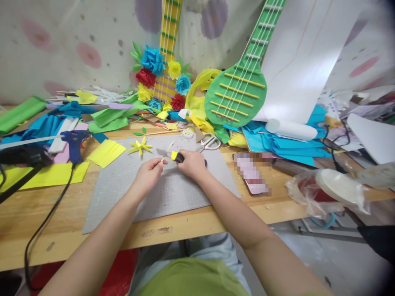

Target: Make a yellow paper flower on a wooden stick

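Left hand (149, 172): fingers pinching small pale piece (162, 160) at their tips. Right hand (191, 163): fingers wrapped round yellow-and-black cutter (177, 156), long axis crosswise, blade (161, 152) pointing left, just beyond left fingers.

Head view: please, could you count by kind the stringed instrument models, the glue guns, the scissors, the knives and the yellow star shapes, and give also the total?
Stringed instrument models: 2 (yellow model, green model)
Blue glue gun: 1
Scissors: 1 pair
Knife, in the right hand: 1
Yellow star shape: 1
Total: 6
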Available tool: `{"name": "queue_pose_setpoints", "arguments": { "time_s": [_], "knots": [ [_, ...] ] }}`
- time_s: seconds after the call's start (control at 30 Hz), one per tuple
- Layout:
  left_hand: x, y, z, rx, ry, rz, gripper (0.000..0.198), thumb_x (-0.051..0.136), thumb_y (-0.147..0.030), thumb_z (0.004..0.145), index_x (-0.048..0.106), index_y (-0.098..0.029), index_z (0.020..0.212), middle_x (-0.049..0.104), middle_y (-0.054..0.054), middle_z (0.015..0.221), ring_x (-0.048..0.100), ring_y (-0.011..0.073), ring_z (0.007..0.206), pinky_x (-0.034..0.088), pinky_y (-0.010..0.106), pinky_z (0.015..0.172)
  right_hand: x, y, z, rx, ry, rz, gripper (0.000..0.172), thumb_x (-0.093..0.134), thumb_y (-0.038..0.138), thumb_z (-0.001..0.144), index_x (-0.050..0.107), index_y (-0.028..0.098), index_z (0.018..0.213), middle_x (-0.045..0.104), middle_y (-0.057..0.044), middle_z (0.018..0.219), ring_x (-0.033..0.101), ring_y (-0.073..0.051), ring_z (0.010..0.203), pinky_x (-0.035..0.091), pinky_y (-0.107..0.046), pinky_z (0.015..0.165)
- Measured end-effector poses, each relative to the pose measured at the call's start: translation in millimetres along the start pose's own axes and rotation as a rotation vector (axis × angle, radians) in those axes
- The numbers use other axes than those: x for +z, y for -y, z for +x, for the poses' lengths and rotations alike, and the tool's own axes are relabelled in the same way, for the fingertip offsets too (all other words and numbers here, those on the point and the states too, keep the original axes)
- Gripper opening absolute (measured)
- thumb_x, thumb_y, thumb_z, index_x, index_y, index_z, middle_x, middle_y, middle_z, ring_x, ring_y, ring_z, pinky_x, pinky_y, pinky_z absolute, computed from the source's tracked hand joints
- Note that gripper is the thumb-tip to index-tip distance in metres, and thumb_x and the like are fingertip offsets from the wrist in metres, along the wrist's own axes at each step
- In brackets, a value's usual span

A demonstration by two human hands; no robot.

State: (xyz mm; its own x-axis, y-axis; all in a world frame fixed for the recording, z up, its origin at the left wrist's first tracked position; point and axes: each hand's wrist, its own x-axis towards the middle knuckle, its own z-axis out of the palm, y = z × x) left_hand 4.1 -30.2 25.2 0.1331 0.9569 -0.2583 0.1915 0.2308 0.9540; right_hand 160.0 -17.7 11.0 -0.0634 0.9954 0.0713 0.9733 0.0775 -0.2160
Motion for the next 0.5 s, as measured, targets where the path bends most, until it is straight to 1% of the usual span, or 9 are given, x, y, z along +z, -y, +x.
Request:
{"name": "queue_pose_setpoints", "arguments": {
  "time_s": [0.1, 0.17, 0.2, 0.27, 0.3, 0.33, 0.4, 0.5],
  "knots": [
    [0.9, 0, -1, 0.047, 0.003, 0.051, 0.026, 0.052, -0.033, 0.067, 0.06, -0.014, 0.083, 0.036, -0.006, 0.049, 0.03, 0.0068, 0.043, 0.02, 0.021, 0.042, 0, -6, 7, 0.009, -0.01, 0.006, 0.024, 0.047, 0.034, 0.074, 0.061, 0.026, 0.092, 0.069, -0.003, 0.09, 0.062, -0.02, 0.086, 0.04, -0.027, 0.067],
    [-2.0, 0, -4, 0.034, -0.003, 0.057, 0.026, 0.052, -0.033, 0.067, 0.061, -0.014, 0.082, 0.035, -0.006, 0.048, 0.03, 0.0067, 0.042, 0.019, 0.021, 0.042, -4, -16, 14, 0.042, -0.015, 0.026, 0.025, 0.047, 0.034, 0.074, 0.062, 0.027, 0.093, 0.069, -0.003, 0.09, 0.062, -0.021, 0.086, 0.041, -0.027, 0.068],
    [-4.7, 0, -6, 0.02, -0.002, 0.055, 0.026, 0.053, -0.033, 0.066, 0.061, -0.014, 0.082, 0.035, -0.006, 0.047, 0.029, 0.0067, 0.042, 0.018, 0.021, 0.042, -7, -23, 18, 0.087, -0.006, 0.039, 0.026, 0.048, 0.035, 0.074, 0.062, 0.027, 0.095, 0.069, -0.003, 0.09, 0.061, -0.021, 0.086, 0.041, -0.028, 0.068],
    [-11.6, -1, -12, -0.003, -0.001, 0.04, 0.026, 0.054, -0.033, 0.065, 0.062, -0.014, 0.081, 0.034, -0.006, 0.046, 0.028, 0.0065, 0.042, 0.018, 0.021, 0.042, -13, -39, 25, 0.283, -0.026, 0.063, 0.029, 0.047, 0.034, 0.075, 0.061, 0.027, 0.099, 0.068, -0.004, 0.093, 0.061, -0.022, 0.086, 0.042, -0.028, 0.068],
    [-15.1, 0, -15, -0.015, -0.008, 0.03, 0.026, 0.055, -0.033, 0.065, 0.062, -0.014, 0.08, 0.033, -0.006, 0.046, 0.028, 0.0065, 0.042, 0.017, 0.021, 0.042, -15, -45, 28, 0.351, -0.039, 0.064, 0.031, 0.046, 0.034, 0.075, 0.061, 0.026, 0.101, 0.068, -0.004, 0.093, 0.061, -0.022, 0.086, 0.042, -0.028, 0.068],
    [-18.0, 0, -17, -0.025, -0.018, 0.023, 0.026, 0.055, -0.033, 0.065, 0.062, -0.014, 0.08, 0.032, -0.006, 0.046, 0.027, 0.0064, 0.042, 0.017, 0.021, 0.042, -17, -50, 29, 0.377, -0.061, 0.055, 0.031, 0.046, 0.034, 0.075, 0.061, 0.026, 0.101, 0.068, -0.004, 0.093, 0.061, -0.022, 0.088, 0.042, -0.029, 0.068],
    [-21.0, 1, -20, -0.043, -0.027, 0.02, 0.027, 0.055, -0.034, 0.065, 0.063, -0.013, 0.081, 0.032, -0.006, 0.046, 0.027, 0.0063, 0.042, 0.016, 0.021, 0.041, -18, -52, 27, 0.369, -0.062, 0.036, 0.029, 0.047, 0.036, 0.074, 0.062, 0.026, 0.097, 0.068, -0.004, 0.092, 0.061, -0.023, 0.089, 0.042, -0.029, 0.068],
    [-17.3, 1, -19, -0.076, -0.007, 0.026, 0.033, 0.055, -0.035, 0.065, 0.064, -0.013, 0.088, 0.035, -0.006, 0.048, 0.028, 0.0059, 0.042, 0.017, 0.021, 0.041, -15, -38, 15, 0.229, -0.06, 0.015, 0.026, 0.046, 0.037, 0.075, 0.062, 0.026, 0.092, 0.068, -0.004, 0.087, 0.061, -0.022, 0.085, 0.041, -0.028, 0.066]
  ]
}}
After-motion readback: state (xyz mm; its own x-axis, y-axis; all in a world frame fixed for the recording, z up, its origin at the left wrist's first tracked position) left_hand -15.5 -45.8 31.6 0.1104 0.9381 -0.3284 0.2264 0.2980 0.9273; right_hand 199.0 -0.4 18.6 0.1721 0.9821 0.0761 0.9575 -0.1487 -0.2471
